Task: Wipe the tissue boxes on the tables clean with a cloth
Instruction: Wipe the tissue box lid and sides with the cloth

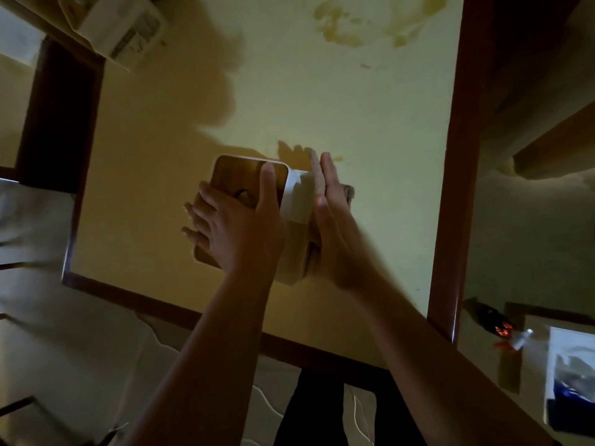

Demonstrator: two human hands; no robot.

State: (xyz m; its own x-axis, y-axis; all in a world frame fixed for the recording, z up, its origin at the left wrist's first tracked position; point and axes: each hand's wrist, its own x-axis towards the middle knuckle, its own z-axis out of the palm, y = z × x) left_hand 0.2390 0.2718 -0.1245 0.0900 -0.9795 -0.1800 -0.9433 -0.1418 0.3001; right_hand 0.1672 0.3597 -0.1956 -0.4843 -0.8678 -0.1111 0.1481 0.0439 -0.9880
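A: Where is the tissue box right now?

B: You have it up between your two hands, over the yellow table; it is tipped on its side, so its brown wooden lid faces left and up, and its white side faces you; I cannot tell if it touches the table.

A: What is your left hand doing?

B: It lies on the lid; your thumb points up along the lid's right edge and bends over it a little; your other fingers spread out to the left and wrap the lid's far edge; so this hand holds the box.

A: And your right hand?

B: It is flat and straight, with the fingers together and pointing up; it presses the cloth against the right side of the box; the cloth is a dull brown, squeezed between your palm and the box, and a bit of it pokes out past your hand at the right.

A: What else is near?

B: The table has a dark red-brown rim; a yellow stain sits at the far end; a white box stands at the far left corner.
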